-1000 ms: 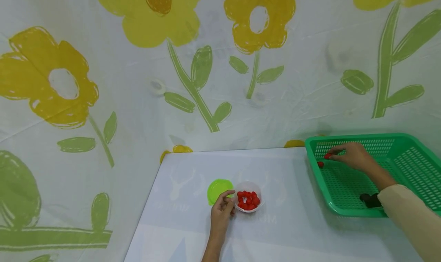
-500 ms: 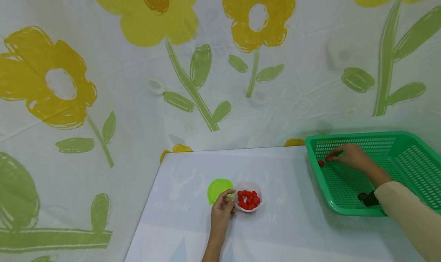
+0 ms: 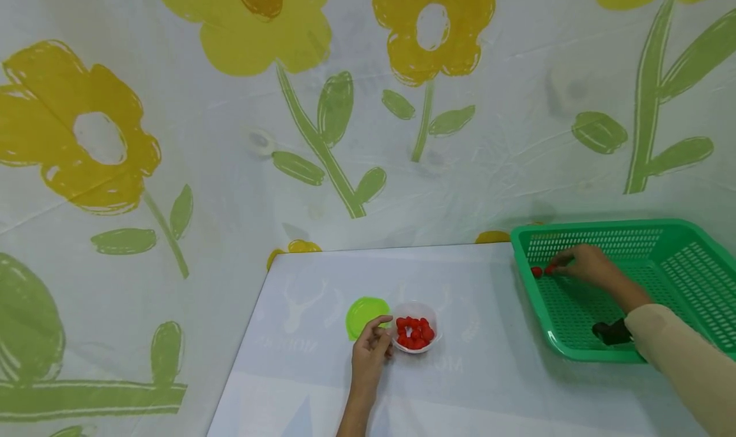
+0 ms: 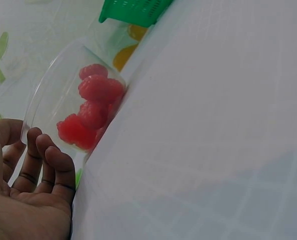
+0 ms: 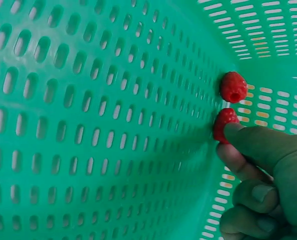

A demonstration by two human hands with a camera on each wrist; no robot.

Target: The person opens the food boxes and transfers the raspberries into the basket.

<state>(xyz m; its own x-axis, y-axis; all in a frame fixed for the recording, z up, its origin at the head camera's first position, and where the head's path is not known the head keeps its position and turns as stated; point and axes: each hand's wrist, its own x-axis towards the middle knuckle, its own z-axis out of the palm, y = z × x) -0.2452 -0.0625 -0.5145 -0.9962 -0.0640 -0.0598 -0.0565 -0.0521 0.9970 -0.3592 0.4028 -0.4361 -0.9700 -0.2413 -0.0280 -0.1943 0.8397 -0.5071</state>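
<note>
My right hand (image 3: 589, 264) is inside the green basket (image 3: 543, 325), pinching a raspberry (image 5: 225, 125) between thumb and index finger near the basket's left end. A second raspberry (image 5: 233, 87) lies just beyond it, close to the basket wall. On the white table, my left hand (image 3: 370, 351) holds the rim of a clear plastic bowl (image 4: 53, 92) with curled fingers at its left side. Several red raspberries (image 3: 415, 335) rest in the bottom of that bowl. Part of the left hand's grip is hidden by its own fingers in the left wrist view.
A bright green lid (image 3: 363, 312) lies on the table (image 3: 460, 398) left of the bowl, partly behind the left hand. A black object (image 3: 612, 332) shows by the right sleeve, over the basket. A flowered cloth (image 3: 489, 168) hangs behind the table.
My right hand has lowered a little with its raspberry, bringing it down beside the second raspberry in the basket. My left hand and the bowl have stayed in place.
</note>
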